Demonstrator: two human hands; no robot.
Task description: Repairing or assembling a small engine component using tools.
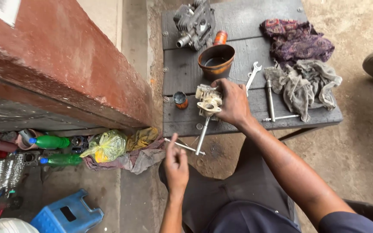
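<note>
My right hand [234,102] is stretched out over the dark wooden table [238,21], its fingers closed around a pale metal engine part [208,100] that I hold just above the table's near edge. The part sits between my thumb and fingers, with its flat flange facing the left. My left hand [176,163] hangs lower, in front of my lap and clear of the table, loosely curled with the thumb raised. It holds nothing that I can make out. Just beside it, a T-shaped metal tool [194,144] leans off the table's front edge, its cross bar near my left thumb; I cannot tell whether they touch.

On the table, a small rusty can [180,100] stands just left of the part. Beyond my right hand sits a brown bowl [216,61] with dark liquid in it, and behind that a grey engine block [194,21]. A spanner [252,75] lies to the right of the bowl, near a long metal rod [270,100]. Grey and purple rags [301,64] are heaped at the table's right end.

On the ground to the left lie two green bottles [52,142], a yellow plastic bag [106,146] and a blue stool [67,213].
</note>
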